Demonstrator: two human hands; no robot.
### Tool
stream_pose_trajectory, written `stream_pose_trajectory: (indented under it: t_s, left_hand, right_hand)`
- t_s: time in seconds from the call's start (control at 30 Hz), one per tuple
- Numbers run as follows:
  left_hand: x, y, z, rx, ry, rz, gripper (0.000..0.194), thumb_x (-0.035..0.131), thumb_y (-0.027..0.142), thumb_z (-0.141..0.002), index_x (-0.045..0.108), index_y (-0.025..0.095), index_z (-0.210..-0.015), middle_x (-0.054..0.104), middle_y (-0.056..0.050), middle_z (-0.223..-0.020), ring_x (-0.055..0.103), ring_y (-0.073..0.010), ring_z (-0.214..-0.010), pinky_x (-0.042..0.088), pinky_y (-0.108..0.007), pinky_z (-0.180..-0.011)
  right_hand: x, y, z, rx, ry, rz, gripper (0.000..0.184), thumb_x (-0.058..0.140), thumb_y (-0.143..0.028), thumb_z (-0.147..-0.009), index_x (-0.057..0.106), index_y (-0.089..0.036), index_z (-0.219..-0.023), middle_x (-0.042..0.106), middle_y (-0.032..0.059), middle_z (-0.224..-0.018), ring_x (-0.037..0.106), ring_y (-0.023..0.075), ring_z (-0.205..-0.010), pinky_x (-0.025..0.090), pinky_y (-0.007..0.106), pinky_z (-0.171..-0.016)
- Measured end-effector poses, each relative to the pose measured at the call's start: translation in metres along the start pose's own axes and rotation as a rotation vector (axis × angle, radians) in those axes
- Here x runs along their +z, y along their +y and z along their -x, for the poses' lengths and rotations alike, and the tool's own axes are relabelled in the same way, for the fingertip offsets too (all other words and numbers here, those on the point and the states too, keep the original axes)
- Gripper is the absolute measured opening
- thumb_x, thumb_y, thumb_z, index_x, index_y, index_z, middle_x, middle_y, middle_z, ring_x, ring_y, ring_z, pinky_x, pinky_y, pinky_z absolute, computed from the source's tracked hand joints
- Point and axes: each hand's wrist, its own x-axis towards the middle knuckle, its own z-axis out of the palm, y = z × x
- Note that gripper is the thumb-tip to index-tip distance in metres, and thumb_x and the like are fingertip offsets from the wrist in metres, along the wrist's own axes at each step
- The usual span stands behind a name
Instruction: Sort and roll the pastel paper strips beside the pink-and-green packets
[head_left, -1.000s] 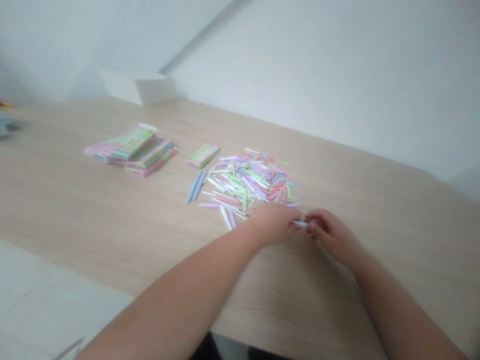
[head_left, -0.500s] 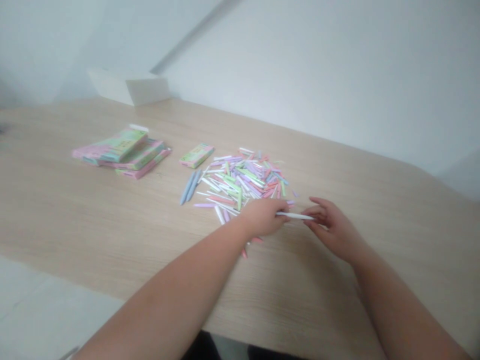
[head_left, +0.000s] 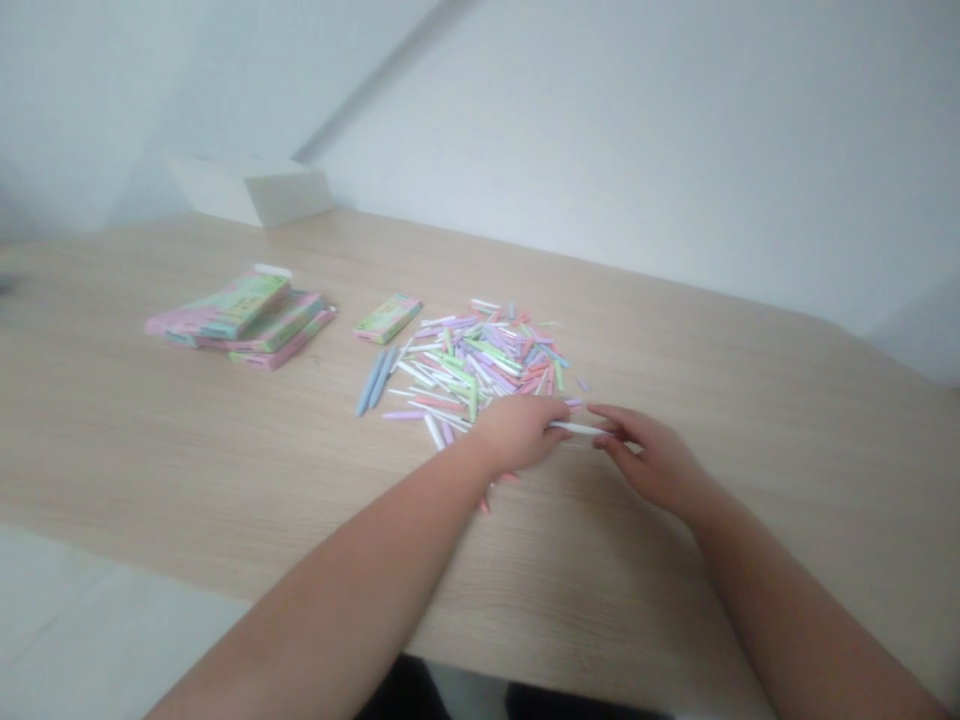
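A heap of thin pastel pens and caps [head_left: 487, 362] in pink, green, purple, white and blue lies on the wooden table [head_left: 150, 440]. My left hand [head_left: 517, 432] is closed just in front of the heap, gripping one end of a white pen [head_left: 577, 429]; pink pieces [head_left: 491, 495] stick out under its wrist. My right hand [head_left: 649, 455] pinches the pen's other end with its fingertips. The pen lies level between the two hands, just above the tabletop.
Two blue pens [head_left: 375, 380] lie left of the heap. A small green-pink box [head_left: 388, 318] sits beside them, and a stack of flat pastel boxes [head_left: 240, 315] farther left. A white box [head_left: 251, 190] stands at the back by the wall.
The hands drew apart from a close pinch, baring the white pen's length, then came slightly closer again. Pink pieces now show under my left wrist.
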Motion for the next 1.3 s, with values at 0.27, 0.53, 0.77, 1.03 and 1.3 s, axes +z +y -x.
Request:
stream_pose_trajectory:
  t_s: [0.27,0.53,0.77,1.03,1.3]
  left_hand:
    - [-0.012,-0.001,-0.015,-0.515,0.468,1.260,0.018,0.070,0.031,-0.090,0.067,0.020,-0.104,0.072,-0.008,-0.105,0.069,-0.0205,-0.094,0.054,-0.037,-0.094]
    - [-0.006,0.009,-0.011,-0.563,0.282,2.037,0.047,0.031,0.051,-0.105,0.061,0.017,-0.092,0.065,-0.009,-0.080,0.069,-0.0248,-0.085,0.057,-0.046,-0.084]
    - [-0.009,0.013,-0.008,-0.496,0.278,2.103,0.048,0.026,0.056,-0.098,0.046,0.021,-0.073,0.037,0.001,-0.062,0.051,-0.0173,-0.060,0.053,-0.037,-0.071]
    - [-0.015,0.017,-0.008,-0.524,0.279,2.080,0.038,0.033,0.047,-0.096,0.042,0.021,-0.071,0.025,0.004,-0.060,0.037,-0.0139,-0.052,0.049,-0.035,-0.067]
    - [-0.018,0.013,-0.008,-0.490,0.285,2.139,0.040,0.031,0.047,-0.098,0.046,0.020,-0.072,0.025,0.005,-0.059,0.037,-0.0132,-0.051,0.050,-0.037,-0.069]
  right_hand:
    - [0.029,-0.022,-0.006,0.343,0.340,-0.607,0.043,0.074,-0.064,-0.084,0.064,-0.023,-0.094,0.075,0.0040,-0.078,0.076,0.0211,-0.070,0.065,0.038,-0.069]
    - [0.056,-0.035,-0.004,0.357,0.213,-0.749,0.043,0.081,-0.061,-0.078,0.063,-0.024,-0.091,0.073,0.0004,-0.073,0.073,0.0175,-0.066,0.063,0.032,-0.065]
    - [0.061,-0.039,0.000,0.264,0.151,-0.734,0.035,0.077,-0.055,-0.085,0.062,-0.025,-0.095,0.072,0.0004,-0.078,0.073,0.0179,-0.071,0.062,0.034,-0.068]
    - [0.055,-0.044,0.004,0.189,0.059,-0.632,0.025,0.074,-0.048,-0.089,0.063,-0.027,-0.095,0.072,0.0017,-0.083,0.071,0.0195,-0.077,0.061,0.035,-0.070]
    - [0.046,-0.047,0.010,0.167,-0.104,-0.655,0.035,0.074,-0.031,-0.087,0.060,-0.027,-0.119,0.072,0.0047,-0.103,0.072,0.0168,-0.079,0.062,0.033,-0.072]
